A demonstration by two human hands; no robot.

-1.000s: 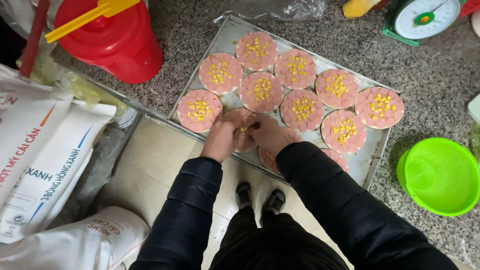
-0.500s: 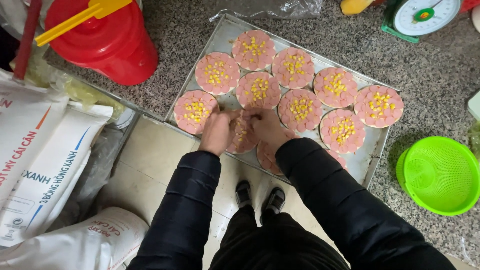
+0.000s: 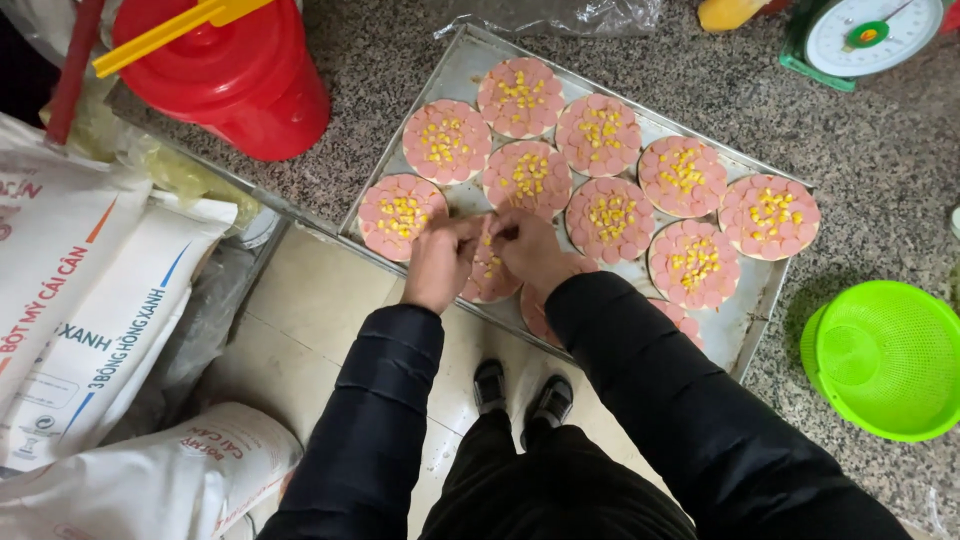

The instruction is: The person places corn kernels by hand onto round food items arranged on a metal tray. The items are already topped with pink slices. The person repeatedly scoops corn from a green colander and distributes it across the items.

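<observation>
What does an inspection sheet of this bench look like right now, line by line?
Surface: speckled granite counter, metal tray at its edge.
Job's things: round bases topped with pink sausage slices and corn; both hands work on the nearest base.
Clutter: red jug, green strainer, kitchen scale.
Grippers: left hand and right hand, fingertips together over the base.
Cables: nothing seen.
Surroundings: white sacks on tiled floor.
</observation>
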